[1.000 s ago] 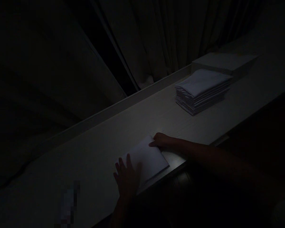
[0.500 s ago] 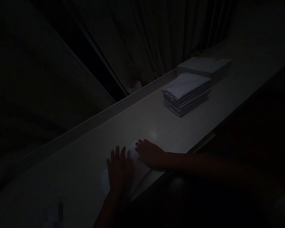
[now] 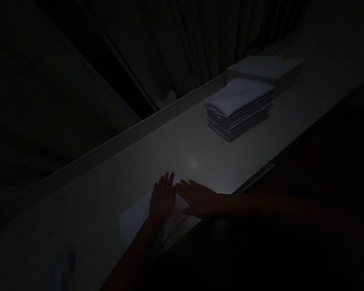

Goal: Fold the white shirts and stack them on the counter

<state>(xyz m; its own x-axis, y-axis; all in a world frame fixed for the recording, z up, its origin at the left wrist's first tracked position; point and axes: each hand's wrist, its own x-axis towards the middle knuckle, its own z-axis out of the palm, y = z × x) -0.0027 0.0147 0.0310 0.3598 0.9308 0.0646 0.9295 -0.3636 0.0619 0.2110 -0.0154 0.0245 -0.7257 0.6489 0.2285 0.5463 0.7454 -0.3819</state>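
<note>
A white cloth [image 3: 135,218] lies flat on the pale tabletop [image 3: 157,157], near its front edge, partly hidden under my hands. My left hand [image 3: 163,198] rests palm down on the cloth with its fingers stretched out. Just to its right, my right hand [image 3: 198,198] also lies flat over the cloth's right end, fingers extended and a little spread. Neither hand grips anything. Farther up the table to the right stands a neat stack of folded white cloths [image 3: 239,105].
Behind the stack is a pale box [image 3: 263,66]. A low raised rim [image 3: 124,137] runs along the table's back edge, with dark curtains [image 3: 182,48] hanging beyond it. The scene is very dim.
My left hand has slid right and away from me across the cloth, close to my right hand. More of the cloth shows at left. The view has shifted slightly.
</note>
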